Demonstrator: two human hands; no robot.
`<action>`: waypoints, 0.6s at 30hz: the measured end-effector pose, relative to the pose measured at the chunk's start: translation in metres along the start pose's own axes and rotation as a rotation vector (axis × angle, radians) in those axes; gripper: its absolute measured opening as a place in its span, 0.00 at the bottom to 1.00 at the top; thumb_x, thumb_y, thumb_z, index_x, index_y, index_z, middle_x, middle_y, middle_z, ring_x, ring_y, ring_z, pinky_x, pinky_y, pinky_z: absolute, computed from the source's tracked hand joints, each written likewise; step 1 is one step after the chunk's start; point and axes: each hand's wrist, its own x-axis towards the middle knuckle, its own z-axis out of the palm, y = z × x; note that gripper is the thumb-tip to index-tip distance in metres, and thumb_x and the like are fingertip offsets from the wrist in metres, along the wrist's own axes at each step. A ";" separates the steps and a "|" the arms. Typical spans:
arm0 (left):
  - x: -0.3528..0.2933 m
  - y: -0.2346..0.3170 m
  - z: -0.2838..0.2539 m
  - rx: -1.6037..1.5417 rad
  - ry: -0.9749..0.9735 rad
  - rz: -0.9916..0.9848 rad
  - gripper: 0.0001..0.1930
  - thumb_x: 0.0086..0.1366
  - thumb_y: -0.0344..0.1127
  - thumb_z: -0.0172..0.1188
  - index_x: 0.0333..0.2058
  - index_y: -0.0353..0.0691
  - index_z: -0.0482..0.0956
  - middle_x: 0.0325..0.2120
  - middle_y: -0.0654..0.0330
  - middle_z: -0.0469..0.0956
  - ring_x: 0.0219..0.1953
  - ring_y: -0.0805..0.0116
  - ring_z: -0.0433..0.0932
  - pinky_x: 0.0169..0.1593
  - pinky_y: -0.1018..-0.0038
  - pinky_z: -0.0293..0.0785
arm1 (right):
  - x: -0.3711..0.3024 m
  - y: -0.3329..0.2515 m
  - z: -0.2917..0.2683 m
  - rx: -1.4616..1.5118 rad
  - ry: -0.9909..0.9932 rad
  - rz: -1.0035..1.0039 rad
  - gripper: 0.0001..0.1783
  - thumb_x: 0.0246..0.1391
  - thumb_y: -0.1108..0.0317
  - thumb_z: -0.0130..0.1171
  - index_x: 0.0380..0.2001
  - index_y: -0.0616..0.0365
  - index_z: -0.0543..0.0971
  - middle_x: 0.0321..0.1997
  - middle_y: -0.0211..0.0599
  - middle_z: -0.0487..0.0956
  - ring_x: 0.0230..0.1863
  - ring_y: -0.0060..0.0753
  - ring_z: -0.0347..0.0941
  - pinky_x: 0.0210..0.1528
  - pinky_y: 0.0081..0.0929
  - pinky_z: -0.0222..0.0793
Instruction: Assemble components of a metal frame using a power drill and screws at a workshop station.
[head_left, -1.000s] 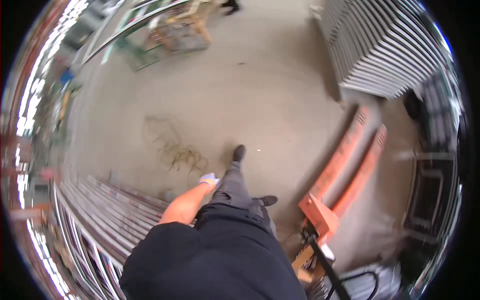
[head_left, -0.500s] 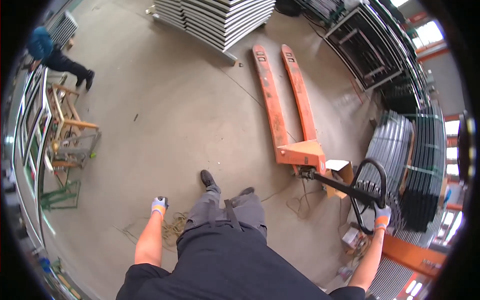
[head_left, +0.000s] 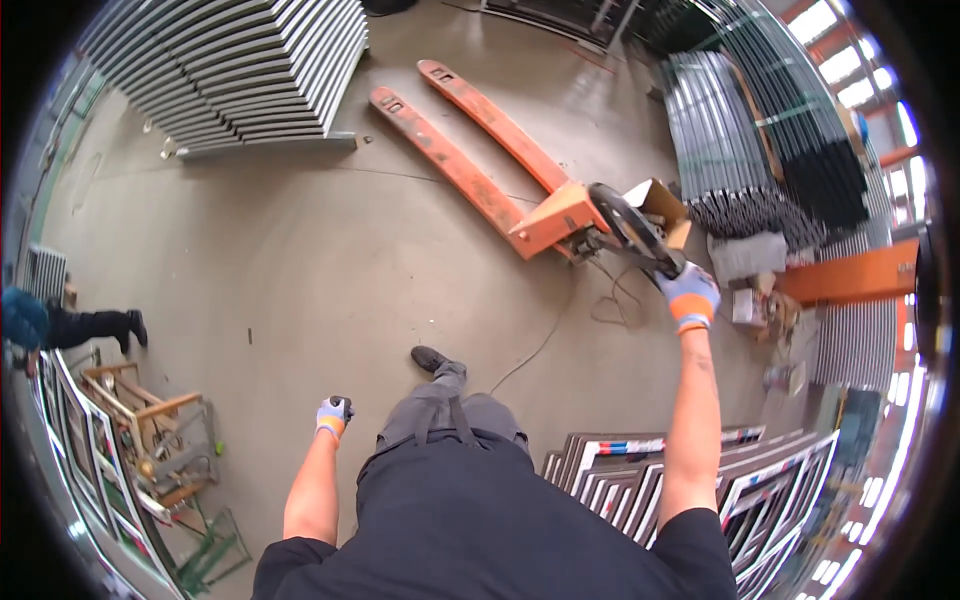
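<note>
Fingers point(head_left: 706, 281) of gloved right hand point(head_left: 690, 290) wrapped around black loop handle point(head_left: 648, 247) of orange pallet jack point(head_left: 555, 217) — ahead and to the right on the floor point(head_left: 300, 260), with forks point(head_left: 450, 162) angled away leftward. Gloved left hand point(head_left: 335, 413) well apart, on the other side, curled closed. Farther out, tall stack of grey frames point(head_left: 250, 75) left of the forks, open cardboard box point(head_left: 679, 236) near the handle — person point(head_left: 90, 328) at far left.

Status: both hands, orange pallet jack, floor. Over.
Right gloved hand gripping black loop handle. Left gloved hand curled. Orange metal pallet jack, forks bare. Thin greyish cable on floor nearby.
</note>
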 end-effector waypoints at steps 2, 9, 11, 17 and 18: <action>-0.008 0.002 -0.011 0.035 -0.052 0.020 0.08 0.58 0.34 0.57 0.32 0.35 0.80 0.21 0.59 0.79 0.21 0.69 0.78 0.25 0.74 0.74 | -0.038 -0.017 0.005 -0.014 -0.069 0.012 0.33 0.44 0.34 0.59 0.34 0.56 0.81 0.36 0.45 0.83 0.40 0.46 0.81 0.43 0.37 0.75; -0.054 -0.027 -0.061 -0.010 0.089 0.033 0.09 0.57 0.35 0.57 0.30 0.37 0.81 0.18 0.58 0.79 0.19 0.72 0.77 0.24 0.75 0.72 | -0.141 -0.042 0.049 0.141 -0.224 -0.017 0.28 0.47 0.39 0.57 0.34 0.55 0.82 0.37 0.45 0.83 0.41 0.45 0.81 0.44 0.37 0.75; -0.075 -0.052 -0.078 -0.043 0.081 0.018 0.08 0.57 0.35 0.57 0.29 0.37 0.81 0.18 0.58 0.79 0.19 0.72 0.76 0.23 0.75 0.71 | -0.170 -0.045 0.061 0.176 -0.256 -0.042 0.27 0.48 0.40 0.57 0.33 0.55 0.83 0.36 0.45 0.83 0.40 0.45 0.81 0.44 0.38 0.74; -0.100 -0.138 -0.126 0.071 0.087 -0.056 0.09 0.55 0.36 0.56 0.23 0.39 0.81 0.15 0.60 0.78 0.16 0.73 0.74 0.21 0.76 0.70 | -0.259 -0.043 0.088 0.253 -0.330 -0.097 0.29 0.50 0.38 0.53 0.29 0.55 0.83 0.32 0.46 0.83 0.36 0.45 0.81 0.40 0.39 0.75; -0.102 -0.142 -0.135 0.104 0.097 -0.069 0.09 0.55 0.36 0.56 0.22 0.40 0.81 0.15 0.60 0.78 0.16 0.74 0.74 0.22 0.76 0.69 | -0.275 -0.048 0.091 0.229 -0.338 -0.093 0.29 0.51 0.38 0.53 0.29 0.55 0.83 0.31 0.46 0.83 0.36 0.45 0.81 0.40 0.39 0.74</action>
